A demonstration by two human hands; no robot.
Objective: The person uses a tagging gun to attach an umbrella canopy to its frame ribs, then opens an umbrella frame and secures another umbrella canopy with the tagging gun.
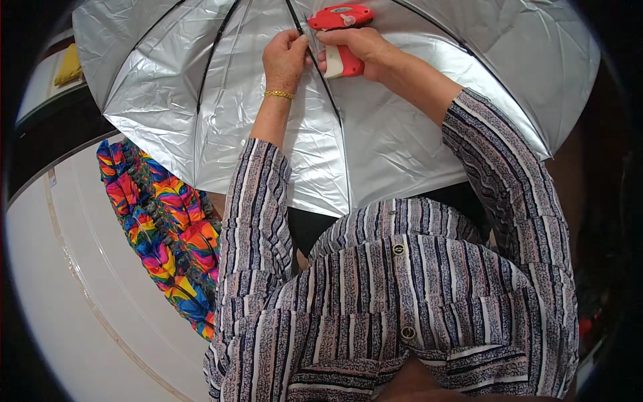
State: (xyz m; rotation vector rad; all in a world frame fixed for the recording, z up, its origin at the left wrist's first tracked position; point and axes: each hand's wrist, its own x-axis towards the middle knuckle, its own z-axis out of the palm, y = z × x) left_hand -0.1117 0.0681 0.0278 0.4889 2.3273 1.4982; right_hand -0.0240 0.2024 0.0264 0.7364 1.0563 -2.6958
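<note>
A person's left hand pinched a dark rib of an opened umbrella between thumb and fingers, while the right hand was wrapped around a red-and-white hand tool just beside that rib. Whether the tool touched the rib could not be told.

The umbrella, its silvery, ribbed side facing up, spread beyond both hands, its near edge at the person's lap. Its cloth looked light, thin, slick and easily creased, apt to slide under a loose touch; the slender ribs seemed stiffer but likely to bend if forced. The rib, where the left hand pinched it, appeared the surest hold. The tool looked like rigid plastic, best gripped around its middle.

Other ribs fanned out on either side, and the right forearm lay across the cloth, leaving little free room near the work. A gold bracelet circled the left wrist. Beyond the umbrella's left edge, rainbow-coloured cloth bundles sat in rows beside a white surface, with a yellow item farther up.
</note>
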